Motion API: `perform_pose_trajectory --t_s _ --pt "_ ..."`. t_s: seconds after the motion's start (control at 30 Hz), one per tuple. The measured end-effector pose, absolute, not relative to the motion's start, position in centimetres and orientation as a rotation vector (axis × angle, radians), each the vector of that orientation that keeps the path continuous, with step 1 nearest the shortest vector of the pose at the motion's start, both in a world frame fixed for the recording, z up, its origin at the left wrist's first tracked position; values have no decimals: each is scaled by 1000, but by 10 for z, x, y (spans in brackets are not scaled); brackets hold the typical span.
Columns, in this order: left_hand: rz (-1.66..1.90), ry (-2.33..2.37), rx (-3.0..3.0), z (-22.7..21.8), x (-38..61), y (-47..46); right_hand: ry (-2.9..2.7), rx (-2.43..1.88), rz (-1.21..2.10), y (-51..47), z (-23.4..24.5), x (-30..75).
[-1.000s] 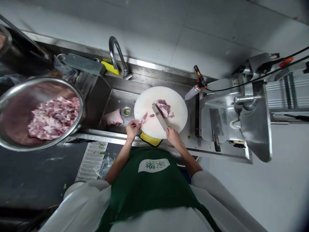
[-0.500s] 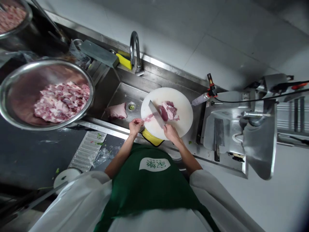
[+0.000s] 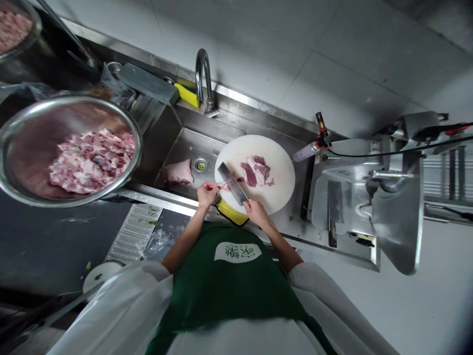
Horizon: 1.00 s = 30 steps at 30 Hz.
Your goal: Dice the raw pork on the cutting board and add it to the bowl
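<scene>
A round white cutting board (image 3: pixel 275 190) lies over the right part of the steel sink (image 3: pixel 186 143). A dark red lump of raw meat (image 3: pixel 254 171) rests near its middle. My right hand (image 3: pixel 255 213) is closed round the handle of a cleaver (image 3: pixel 231 182), whose blade lies across the board's left side. My left hand (image 3: pixel 207 193) pinches a thin strip of meat (image 3: pixel 221 186) at the board's left edge, right beside the blade. A yellow cloth (image 3: pixel 229 213) sticks out from under the board.
A big steel bowl (image 3: pixel 22 148) of cut meat stands at the left. Another chunk of meat (image 3: pixel 178 172) lies in the sink by the drain, under the tap (image 3: pixel 203 79). A gas torch (image 3: pixel 314 140) and a steel slicing machine (image 3: pixel 377 192) are at the right.
The cleaver has shifted left, away from the meat lump toward the strip that my left hand holds. The camera has also swung a little, so the bowl sits lower.
</scene>
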<state>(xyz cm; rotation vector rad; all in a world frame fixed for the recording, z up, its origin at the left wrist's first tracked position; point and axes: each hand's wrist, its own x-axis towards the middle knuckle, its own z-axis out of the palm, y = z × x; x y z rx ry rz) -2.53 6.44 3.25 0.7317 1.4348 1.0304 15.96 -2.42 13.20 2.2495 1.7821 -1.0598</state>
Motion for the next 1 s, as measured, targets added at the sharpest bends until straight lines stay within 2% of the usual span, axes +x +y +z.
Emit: perform_pose_trajectory --t_s 0.23,0.4,0.6,0.7,0.83,1.0 --pt "986 1239 891 48 11 61 1544 2477 -921 -69 131 211" --pt "843 1419 1286 54 -1 52 1536 2456 -887 -66 160 206" --pt "1211 1789 1296 65 -39 50 1713 2609 -762 -36 199 162" --pt "1194 1708 1416 66 -31 47 1763 2521 -892 -16 177 137" --pt "959 1280 1724 54 -6 45 1746 2342 -1040 -2 132 128" --pt "770 1067 1955 32 -4 39 1796 2437 -1051 11 110 145"
